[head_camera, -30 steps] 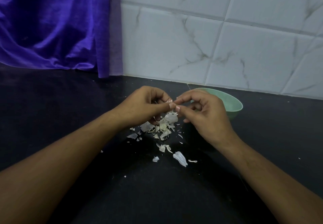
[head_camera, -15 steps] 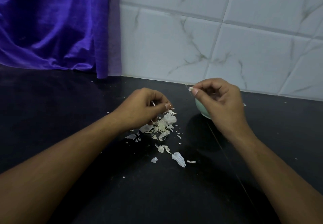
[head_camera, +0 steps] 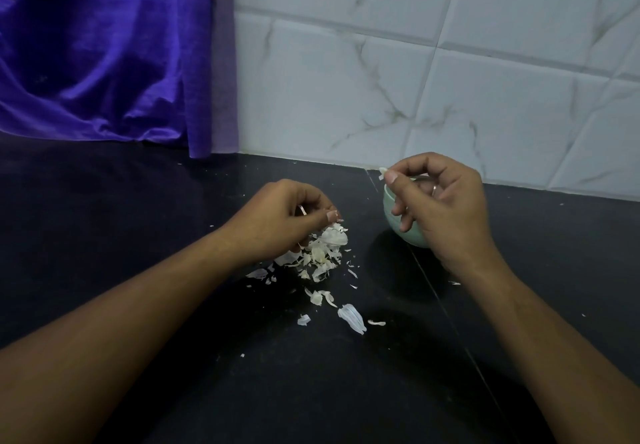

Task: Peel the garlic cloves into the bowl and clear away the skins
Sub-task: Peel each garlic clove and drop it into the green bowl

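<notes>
Pinching a pale scrap (head_camera: 382, 171) between closed fingers (head_camera: 391, 177), right hand (head_camera: 446, 208) hovers over green bowl (head_camera: 412, 237); left hand (head_camera: 277, 218) curls onto papery skins (head_camera: 325, 253), grip unclear.

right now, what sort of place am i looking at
Most likely a home kitchen: a dark countertop meets a white marble-look tiled wall, and garlic skins lie heaped beside a small green bowl.
</notes>
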